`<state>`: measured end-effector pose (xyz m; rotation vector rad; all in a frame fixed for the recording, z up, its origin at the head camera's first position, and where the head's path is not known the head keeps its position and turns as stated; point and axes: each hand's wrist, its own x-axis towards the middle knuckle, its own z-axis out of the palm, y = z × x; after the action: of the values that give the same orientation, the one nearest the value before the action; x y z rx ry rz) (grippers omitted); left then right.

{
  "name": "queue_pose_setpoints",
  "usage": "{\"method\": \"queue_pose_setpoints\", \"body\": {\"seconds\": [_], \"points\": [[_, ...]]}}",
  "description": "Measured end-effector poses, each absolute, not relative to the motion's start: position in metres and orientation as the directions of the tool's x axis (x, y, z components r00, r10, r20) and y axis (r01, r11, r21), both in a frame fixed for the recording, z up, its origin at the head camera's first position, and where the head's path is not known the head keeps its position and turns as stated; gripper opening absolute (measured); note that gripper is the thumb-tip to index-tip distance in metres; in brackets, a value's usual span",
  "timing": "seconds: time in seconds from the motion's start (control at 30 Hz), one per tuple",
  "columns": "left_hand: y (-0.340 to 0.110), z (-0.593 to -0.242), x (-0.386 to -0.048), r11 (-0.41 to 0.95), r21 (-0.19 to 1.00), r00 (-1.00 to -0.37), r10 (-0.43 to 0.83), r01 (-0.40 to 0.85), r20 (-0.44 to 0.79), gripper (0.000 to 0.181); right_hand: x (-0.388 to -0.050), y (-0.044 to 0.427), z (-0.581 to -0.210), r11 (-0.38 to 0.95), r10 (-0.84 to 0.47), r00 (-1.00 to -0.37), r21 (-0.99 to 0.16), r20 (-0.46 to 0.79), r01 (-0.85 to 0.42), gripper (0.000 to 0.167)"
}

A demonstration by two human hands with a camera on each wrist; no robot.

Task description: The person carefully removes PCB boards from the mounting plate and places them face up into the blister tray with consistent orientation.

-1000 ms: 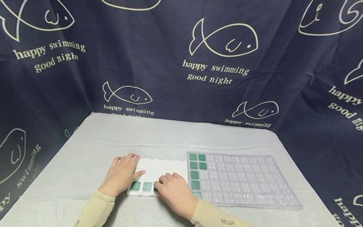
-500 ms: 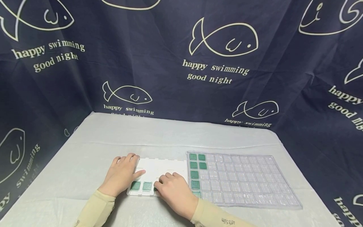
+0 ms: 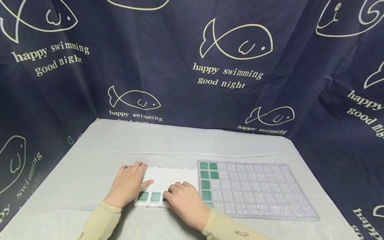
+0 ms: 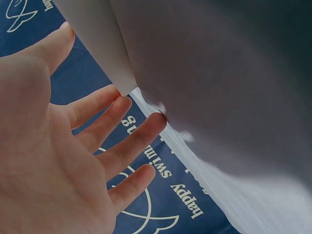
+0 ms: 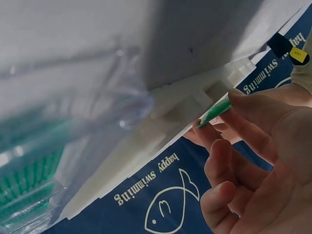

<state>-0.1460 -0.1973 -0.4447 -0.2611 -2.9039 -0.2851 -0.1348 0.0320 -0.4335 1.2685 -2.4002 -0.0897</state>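
I have the left hand (image 3: 129, 183) laid with fingers spread on the left side of the white tray (image 3: 162, 179), likely so it won't slide, while the right hand (image 3: 186, 204) pinches a green chip (image 5: 215, 113) at the tray's near edge, beside two more chips (image 3: 155, 197), maybe to set it straight.

Behind the white tray (image 3: 168, 175), a hand could pass along the table (image 3: 192, 141) as far as the dark curtain (image 3: 180, 76), or come down onto the clear tray (image 3: 255, 191) from above. The left hand (image 3: 127, 186) blocks the white tray's left side and the right hand (image 3: 186, 203) its near right, with a narrow gap between them. The left sleeve (image 3: 103, 218) and right sleeve (image 3: 231, 226) bar much of the near approach. Whether the two trays touch is hard to tell.
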Motion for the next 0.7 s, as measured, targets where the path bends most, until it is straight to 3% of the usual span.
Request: {"method": "queue_pose_setpoints", "body": {"seconds": [0.7], "points": [[-0.1974,-0.4444,-0.1458,0.966,0.168,-0.962,0.159,0.199,0.224,0.056,-0.1362,0.0329,-0.4332,0.59,-0.795,-0.519,0.204,0.313,-0.781,0.013]]}}
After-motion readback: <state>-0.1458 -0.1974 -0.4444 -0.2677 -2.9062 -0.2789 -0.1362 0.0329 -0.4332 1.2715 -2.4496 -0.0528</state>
